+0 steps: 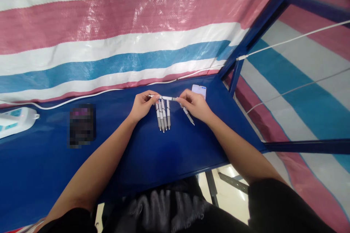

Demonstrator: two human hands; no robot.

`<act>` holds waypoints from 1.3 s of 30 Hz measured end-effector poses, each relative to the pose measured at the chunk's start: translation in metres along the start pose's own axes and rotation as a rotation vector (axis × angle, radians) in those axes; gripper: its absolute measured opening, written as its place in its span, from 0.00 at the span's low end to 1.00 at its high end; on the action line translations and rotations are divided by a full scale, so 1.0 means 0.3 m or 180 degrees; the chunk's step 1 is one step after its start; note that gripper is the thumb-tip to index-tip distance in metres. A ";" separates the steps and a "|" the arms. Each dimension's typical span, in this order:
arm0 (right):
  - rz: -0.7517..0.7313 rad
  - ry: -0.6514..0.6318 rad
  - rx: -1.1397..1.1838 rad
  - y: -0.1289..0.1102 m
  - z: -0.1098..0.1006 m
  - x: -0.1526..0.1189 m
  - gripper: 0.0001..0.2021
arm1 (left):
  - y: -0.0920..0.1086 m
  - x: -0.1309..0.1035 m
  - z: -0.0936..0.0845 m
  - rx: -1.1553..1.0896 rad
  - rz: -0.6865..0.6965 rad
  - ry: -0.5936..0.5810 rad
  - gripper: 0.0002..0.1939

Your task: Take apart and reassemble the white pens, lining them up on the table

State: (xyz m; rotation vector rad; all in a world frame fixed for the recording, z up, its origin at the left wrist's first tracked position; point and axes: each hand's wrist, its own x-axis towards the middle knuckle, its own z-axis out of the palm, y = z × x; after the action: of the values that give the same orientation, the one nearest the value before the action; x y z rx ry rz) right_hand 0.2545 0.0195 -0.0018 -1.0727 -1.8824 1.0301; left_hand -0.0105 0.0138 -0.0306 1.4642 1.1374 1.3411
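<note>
A white and grey pen point(167, 98) is held level between my two hands. My left hand point(144, 105) pinches its left end, and my right hand point(193, 104) pinches the right end. Just below it, several similar pens point(163, 118) lie side by side on the blue table point(169, 153), their grey ends toward me. One more pen point(188, 116) lies slanted on the table, its upper end partly hidden by my right hand.
A phone or card with a light face point(199, 90) lies behind my right hand. To the left are a blurred dark object point(82, 123) and a white and teal device point(18, 121). A white cable point(73, 100) follows the back edge; blue frame bars point(237, 69) stand at right.
</note>
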 end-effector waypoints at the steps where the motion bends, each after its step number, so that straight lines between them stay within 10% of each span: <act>1: 0.0030 -0.0029 -0.0095 -0.003 0.002 -0.001 0.29 | 0.000 0.001 -0.001 -0.0004 -0.0005 0.0002 0.27; 6: -0.0418 0.0486 -0.0273 -0.017 -0.006 -0.002 0.25 | -0.002 0.003 -0.008 -0.0057 -0.0020 0.0130 0.26; 26: -0.0279 0.0210 -0.0452 -0.062 -0.003 -0.026 0.35 | 0.056 -0.004 0.040 -0.0472 -0.0011 0.0286 0.22; 32: 0.0077 -0.0468 -0.0120 -0.080 -0.009 -0.032 0.33 | 0.066 -0.012 0.095 -0.0608 0.0138 0.0707 0.25; 39: -0.0179 -0.0759 0.0004 -0.126 -0.006 -0.054 0.36 | 0.114 -0.073 0.157 -0.0449 0.0207 0.0115 0.35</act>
State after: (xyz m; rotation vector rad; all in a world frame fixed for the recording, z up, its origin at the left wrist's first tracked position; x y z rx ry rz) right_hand 0.2502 -0.0071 0.0295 -0.9233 -2.0872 1.1688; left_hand 0.0388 -0.0158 -0.0069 1.3899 1.0039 1.4678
